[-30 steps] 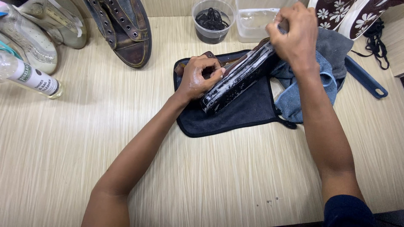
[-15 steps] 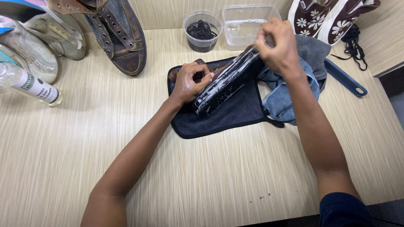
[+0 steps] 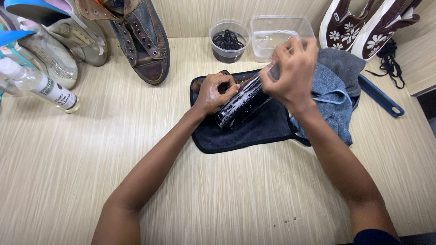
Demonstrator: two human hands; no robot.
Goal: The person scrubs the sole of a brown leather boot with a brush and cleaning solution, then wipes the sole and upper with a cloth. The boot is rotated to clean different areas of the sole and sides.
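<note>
A dark shoe (image 3: pixel 240 106) lies on its side on a dark cloth (image 3: pixel 254 134), its wet, soapy black sole turned up toward me. My left hand (image 3: pixel 213 93) grips the shoe at its near-left end by the brown upper. My right hand (image 3: pixel 293 72) is closed around a small brush (image 3: pixel 274 71), mostly hidden in the fist, pressed against the sole's far half. The hand looks blurred.
A blue-grey towel (image 3: pixel 334 100) is bunched right of the cloth, with a blue handled tool (image 3: pixel 381 97) beyond. Behind stand a tub of black laces (image 3: pixel 228 41), a clear water container (image 3: pixel 277 34), floral brown shoes (image 3: pixel 359 22), a denim high-top (image 3: pixel 143 41), pale sneakers (image 3: pixel 59 50) and a spray bottle (image 3: pixel 43 86).
My right hand has slid with the brush from the sole's far end toward its middle. My left hand keeps its grip on the shoe.
</note>
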